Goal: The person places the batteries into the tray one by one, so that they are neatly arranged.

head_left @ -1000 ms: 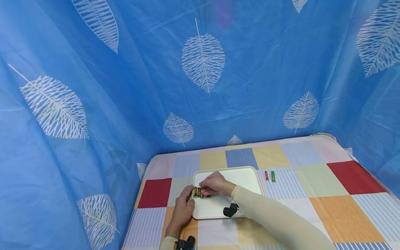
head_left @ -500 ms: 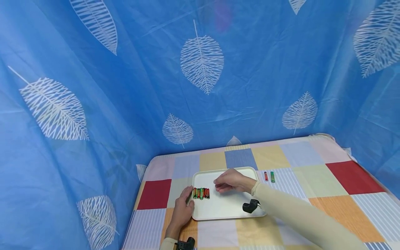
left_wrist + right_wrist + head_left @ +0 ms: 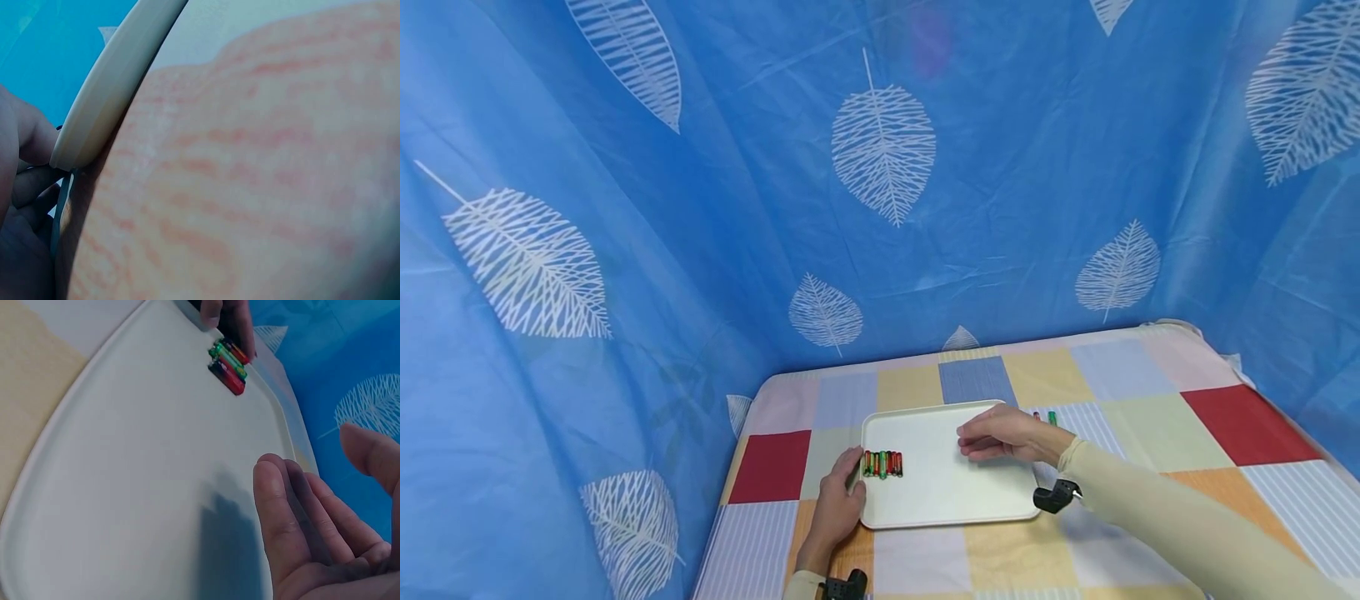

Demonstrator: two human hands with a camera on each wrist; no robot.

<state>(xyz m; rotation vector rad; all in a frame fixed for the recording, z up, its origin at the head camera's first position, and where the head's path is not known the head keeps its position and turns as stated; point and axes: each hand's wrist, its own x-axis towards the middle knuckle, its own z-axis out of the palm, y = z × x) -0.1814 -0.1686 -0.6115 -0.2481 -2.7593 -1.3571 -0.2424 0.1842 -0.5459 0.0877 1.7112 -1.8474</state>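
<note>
A row of several red and green batteries (image 3: 883, 464) lies side by side at the left end of the white tray (image 3: 940, 504). My left hand (image 3: 835, 504) rests against the tray's left edge, its fingers stretched along the rim beside the batteries. In the left wrist view, its fingers are partly hidden at the tray's outer side. Over the right part of the tray hovers my right hand (image 3: 1003, 433), with nothing in it. The right wrist view shows its thumb (image 3: 369, 450) apart from the extended fingers (image 3: 281, 512).
Beyond the tray's right edge, a green battery (image 3: 1052, 418) and a red battery (image 3: 1037, 415) lie on the patchwork tablecloth (image 3: 1150, 433), partly hidden by my right hand. A blue leaf-patterned curtain (image 3: 985, 208) hangs behind and to the left of the table.
My right hand has moved away from the battery row, rightward across the tray, uncovering the whole row. The left hand has stayed at the tray's edge.
</note>
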